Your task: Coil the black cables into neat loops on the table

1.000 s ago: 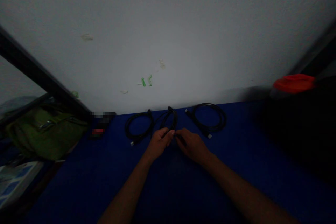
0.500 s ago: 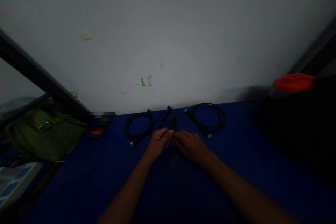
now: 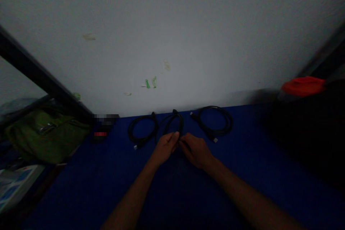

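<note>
Between two other coils, a black cable [image 3: 181, 122] forms a loop at the middle of the blue surface. My left hand [image 3: 165, 147] is closed on the near side of this loop, thumb on top. My right hand [image 3: 196, 148] meets it from the right, its fingers pinched at the same cable; its fingertips are partly hidden. To the left lies a coiled black cable [image 3: 129, 129] with a metal-tipped plug at its near end. Another coiled black cable [image 3: 231, 122] rests to the right, both its plugs showing.
A pale wall [image 3: 205, 50] rises behind the blue tabletop [image 3: 88, 187]. Far left are a green bag [image 3: 64, 134] and a white-and-blue box [image 3: 18, 185]. A dark bulk with a red-orange item [image 3: 303, 86] stands at right. A blurred-out dark object [image 3: 104, 127] lies at back left.
Both hands stay at the middle cable and have shifted slightly. The loop above them looks a little rounder. The side coils lie as before.
</note>
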`<state>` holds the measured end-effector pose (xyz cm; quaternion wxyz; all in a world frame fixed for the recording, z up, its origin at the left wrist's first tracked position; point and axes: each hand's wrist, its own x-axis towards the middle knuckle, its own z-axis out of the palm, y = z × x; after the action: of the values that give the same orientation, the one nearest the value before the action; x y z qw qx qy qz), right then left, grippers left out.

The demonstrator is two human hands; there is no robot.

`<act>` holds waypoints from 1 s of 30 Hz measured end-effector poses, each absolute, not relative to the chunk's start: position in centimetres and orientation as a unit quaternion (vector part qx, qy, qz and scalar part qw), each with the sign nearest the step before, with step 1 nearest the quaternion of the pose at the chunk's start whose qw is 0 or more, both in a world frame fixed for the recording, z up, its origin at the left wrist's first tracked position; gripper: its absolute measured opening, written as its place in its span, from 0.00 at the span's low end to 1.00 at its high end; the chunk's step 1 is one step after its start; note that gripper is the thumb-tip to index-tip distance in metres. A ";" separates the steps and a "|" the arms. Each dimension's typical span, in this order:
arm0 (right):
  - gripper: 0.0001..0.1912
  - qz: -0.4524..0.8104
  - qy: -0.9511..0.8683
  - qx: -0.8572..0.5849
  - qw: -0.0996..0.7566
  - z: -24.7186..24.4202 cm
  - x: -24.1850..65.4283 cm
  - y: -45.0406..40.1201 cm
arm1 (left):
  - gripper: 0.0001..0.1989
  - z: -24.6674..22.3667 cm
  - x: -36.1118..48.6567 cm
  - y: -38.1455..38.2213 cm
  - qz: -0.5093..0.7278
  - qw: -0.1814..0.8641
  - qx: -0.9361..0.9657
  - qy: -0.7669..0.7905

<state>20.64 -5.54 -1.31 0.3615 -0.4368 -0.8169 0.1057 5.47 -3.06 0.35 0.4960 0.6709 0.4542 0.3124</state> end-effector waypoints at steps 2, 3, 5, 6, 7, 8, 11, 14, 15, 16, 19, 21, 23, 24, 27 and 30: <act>0.08 0.184 -0.776 -0.446 0.406 -1.4 20.3 -5.6 | 0.27 0.4 5.6 -3.1 0.301 0.489 0.673 0.466; 0.08 0.232 -0.749 -0.451 0.427 -1.4 20.1 -5.6 | 0.28 0.4 5.6 -3.2 0.298 0.484 0.675 0.471; 0.08 0.348 -0.677 -0.455 0.462 -1.4 19.7 -5.7 | 0.28 0.5 5.6 -3.2 0.299 0.471 0.682 0.473; 0.09 0.411 -0.634 -0.450 0.476 -1.3 19.5 -5.7 | 0.28 0.4 5.6 -3.2 0.302 0.466 0.685 0.472; 0.09 0.473 -0.588 -0.441 0.485 -1.3 19.3 -5.7 | 0.28 0.4 5.6 -3.2 0.305 0.464 0.686 0.471; 0.08 0.527 -0.543 -0.430 0.492 -1.2 19.2 -5.6 | 0.27 0.4 5.6 -3.2 0.308 0.464 0.685 0.470; 0.08 0.633 -0.438 -0.393 0.503 -1.0 18.8 -5.6 | 0.26 0.2 5.7 -3.2 0.316 0.463 0.682 0.470; 0.08 0.684 -0.374 -0.366 0.507 -0.7 18.7 -5.6 | 0.25 -0.1 5.7 -3.2 0.327 0.457 0.679 0.472; 0.08 0.697 -0.359 -0.359 0.507 -0.7 18.7 -5.6 | 0.25 -0.1 5.7 -3.2 0.331 0.456 0.678 0.473; 0.09 0.708 -0.345 -0.353 0.505 -0.7 18.7 -5.6 | 0.25 -0.1 5.7 -3.2 0.334 0.454 0.677 0.473; 0.08 0.747 -0.303 -0.327 0.493 -0.8 18.9 -5.4 | 0.25 -0.2 5.7 -3.3 0.344 0.446 0.677 0.474; 0.07 0.785 -0.266 -0.307 0.467 -1.0 19.1 -5.2 | 0.24 -0.3 5.7 -3.4 0.350 0.441 0.676 0.475; 0.06 0.824 -0.233 -0.288 0.428 -1.1 19.3 -5.0 | 0.24 -0.4 5.7 -3.4 0.353 0.434 0.677 0.477; 0.06 0.839 -0.221 -0.281 0.411 -1.2 19.3 -4.9 | 0.24 -0.5 5.7 -3.4 0.353 0.431 0.679 0.477; 0.06 0.848 -0.221 -0.272 0.398 -1.2 19.3 -4.9 | 0.24 -0.7 5.6 -3.3 0.352 0.423 0.684 0.479; 0.09 0.809 -0.290 -0.290 0.421 -0.9 19.3 -5.0 | 0.25 -0.8 5.5 -3.2 0.357 0.431 0.672 0.484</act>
<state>19.33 -5.05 -0.93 0.4214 -0.2903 -0.2899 0.8088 5.51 -3.20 -0.78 0.4307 0.6725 0.4842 0.3574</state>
